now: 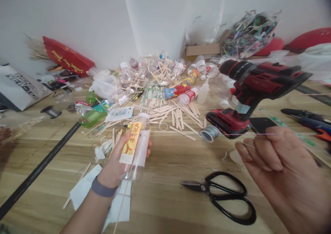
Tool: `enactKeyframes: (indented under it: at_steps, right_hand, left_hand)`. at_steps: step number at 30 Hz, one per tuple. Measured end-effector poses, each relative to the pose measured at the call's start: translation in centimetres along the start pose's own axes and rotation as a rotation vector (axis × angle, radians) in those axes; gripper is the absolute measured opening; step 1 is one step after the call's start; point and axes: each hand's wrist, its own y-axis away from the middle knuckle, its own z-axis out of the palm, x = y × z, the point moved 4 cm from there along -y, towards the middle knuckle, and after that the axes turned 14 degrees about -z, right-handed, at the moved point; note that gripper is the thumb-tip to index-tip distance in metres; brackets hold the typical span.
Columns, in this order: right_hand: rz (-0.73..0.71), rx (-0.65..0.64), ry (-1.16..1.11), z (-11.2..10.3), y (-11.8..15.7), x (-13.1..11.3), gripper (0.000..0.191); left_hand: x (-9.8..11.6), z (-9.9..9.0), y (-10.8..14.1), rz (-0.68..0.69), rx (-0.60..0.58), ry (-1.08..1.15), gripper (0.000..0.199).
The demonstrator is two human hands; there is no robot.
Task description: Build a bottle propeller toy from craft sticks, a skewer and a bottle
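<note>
My left hand (pixel 117 158) is wrapped round a clear plastic bottle (pixel 139 151), tilted, with a yellow fruit label and a white cap at its top. At the right, my right hand (pixel 279 168) is closed on a thin thread (pixel 254 134), part of which stretches leftward from the fingers. A small loop of the line hangs beside the knuckles. Below and left of that hand, black-handled scissors (pixel 219 196) lie on the wooden table (pixel 165 199). A thin stick (pixel 121 206) extends downward from under the bottle. White paper (pixel 88 184) lies beneath my left wrist.
A red and black cordless drill (pixel 245 92) stands near my right hand, beside a spool (pixel 210 133). Wooden craft sticks (pixel 178 118) and several plastic bottles fill the back. A black rod (pixel 43 161) crosses the left side. Pliers (pixel 305 120) lie far right.
</note>
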Motion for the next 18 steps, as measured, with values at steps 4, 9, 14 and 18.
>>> enactKeyframes:
  at_steps: [4, 9, 14, 18]
  right_hand:
    - [0.004, -0.015, 0.004, -0.09, -0.23, 0.11, 0.025]
    - [0.007, 0.006, -0.028, -0.02, -0.18, 0.17, 0.021]
    - [0.028, 0.046, -0.060, -0.01, -0.27, -0.02, 0.027]
    - [0.043, 0.060, -0.049, -0.20, -0.54, -0.11, 0.035]
  left_hand:
    - [-0.10, -0.19, -0.09, 0.010, -0.019, 0.003, 0.042]
    - [-0.16, -0.18, 0.16, 0.023, 0.012, 0.006, 0.042]
    - [-0.05, -0.21, 0.08, -0.002, 0.009, 0.034, 0.042]
    - [0.08, -0.36, -0.08, 0.018, 0.021, 0.009, 0.043]
